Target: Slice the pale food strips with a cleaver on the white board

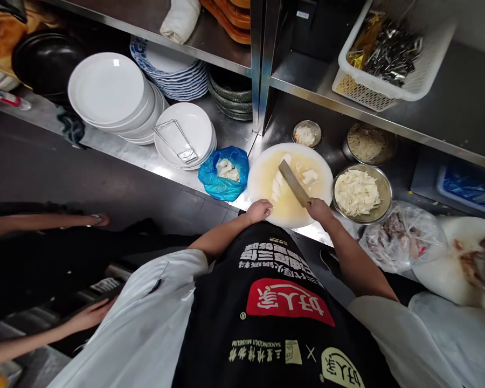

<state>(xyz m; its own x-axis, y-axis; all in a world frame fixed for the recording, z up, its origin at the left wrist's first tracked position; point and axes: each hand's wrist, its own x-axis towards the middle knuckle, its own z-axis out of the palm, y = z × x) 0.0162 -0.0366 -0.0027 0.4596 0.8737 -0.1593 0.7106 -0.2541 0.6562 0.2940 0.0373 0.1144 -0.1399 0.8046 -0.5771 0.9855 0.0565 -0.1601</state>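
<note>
- Stainless counter (231,131) beneath steel shelving (307,89).
- Right hand (318,209) closed round the handle of a knife (292,182), its blade slanting over the round cutting board (324,168).
- Left hand (260,210) at the board's near left edge, fingers curled; whether it holds anything I cannot tell.
- White slices (277,186) on the board lie beside the blade, some left, some right.
- Blue bag (215,187) with pale pieces (228,170) just left of the board; metal bowl (386,200) heaped with white strips (358,193) just right of it.
- Stacked white plates (107,89) farther left.
</note>
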